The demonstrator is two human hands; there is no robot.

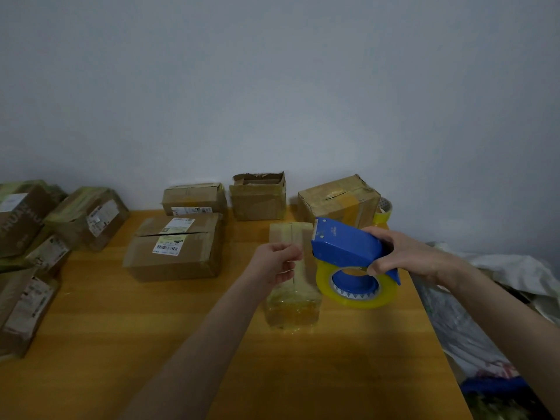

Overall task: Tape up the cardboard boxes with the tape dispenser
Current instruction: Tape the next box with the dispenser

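A narrow cardboard box (292, 310), heavily wrapped in clear yellowish tape, lies lengthwise on the orange table (151, 328) in front of me. My right hand (406, 253) grips a blue tape dispenser (345, 244) with a yellow-tinted tape roll (357, 287), held just above the box's right side. My left hand (278, 259) hovers over the box's middle with fingers curled, pinching what looks like the tape's free end pulled from the dispenser; the clear tape itself is hard to see.
Several cardboard boxes stand behind: a labelled one (175, 247), a smaller one (194, 198), an open-topped one (257, 195), a taped one (339, 198). A spare tape roll (383, 210) sits by the wall. More boxes (36, 237) pile left. Plastic bags (500, 298) lie off the right edge.
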